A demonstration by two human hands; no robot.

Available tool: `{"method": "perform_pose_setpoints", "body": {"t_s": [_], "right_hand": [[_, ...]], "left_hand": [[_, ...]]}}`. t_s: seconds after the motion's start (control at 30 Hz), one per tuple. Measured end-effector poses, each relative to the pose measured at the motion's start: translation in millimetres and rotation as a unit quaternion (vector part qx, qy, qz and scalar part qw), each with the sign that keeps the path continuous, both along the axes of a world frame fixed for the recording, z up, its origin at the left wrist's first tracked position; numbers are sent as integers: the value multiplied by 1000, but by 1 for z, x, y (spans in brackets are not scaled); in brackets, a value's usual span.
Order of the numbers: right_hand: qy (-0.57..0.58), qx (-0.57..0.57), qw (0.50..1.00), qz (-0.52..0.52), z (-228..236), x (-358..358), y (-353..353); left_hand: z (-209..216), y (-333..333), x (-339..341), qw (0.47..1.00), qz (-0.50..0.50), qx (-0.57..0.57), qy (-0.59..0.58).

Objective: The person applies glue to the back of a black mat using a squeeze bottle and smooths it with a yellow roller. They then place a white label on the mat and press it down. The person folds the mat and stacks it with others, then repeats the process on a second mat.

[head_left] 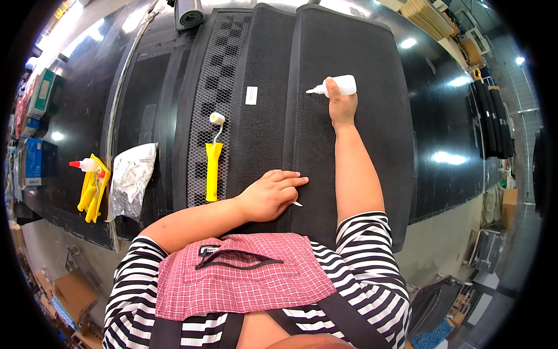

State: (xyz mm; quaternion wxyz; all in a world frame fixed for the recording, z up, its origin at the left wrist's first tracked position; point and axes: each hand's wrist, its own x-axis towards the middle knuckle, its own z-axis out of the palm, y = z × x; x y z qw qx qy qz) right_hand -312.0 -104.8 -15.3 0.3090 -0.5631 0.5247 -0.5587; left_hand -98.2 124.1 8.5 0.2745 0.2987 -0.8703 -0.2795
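My right hand (342, 106) is wrapped round a white squeeze bottle (343, 85), tipped on its side above the black ribbed mat (354, 46). The bottle's narrow nozzle points left. Nearer to me, my left hand (270, 195) rests palm down on the same mat, fingers reaching right. A small white pointed piece (297, 203) sticks out by its thumb, apparently held there; the rest of it is hidden. Left of that hand, a paint roller (213, 168) with a yellow handle and small white roller lies on a strip with a honeycomb pattern (224, 75).
A clear plastic bag (132, 177) lies further left, beside a yellow tool (93, 192) and a red-tipped white bottle (88, 164). A small white label (251, 95) sits on the mat. At the far edge stands a dark rolled mat (190, 17). Boxes (34, 163) line the left side.
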Motion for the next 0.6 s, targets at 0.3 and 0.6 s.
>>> {"method": "perform_pose_setpoints", "body": {"t_s": [0.3, 0.6], "right_hand": [[106, -7, 994, -4, 5, 3, 2], [32, 2, 999, 21, 5, -1, 10]], "left_hand": [[-1, 0, 1, 1000, 0, 0, 15], [-4, 0, 1, 1000, -1, 1, 15]]}}
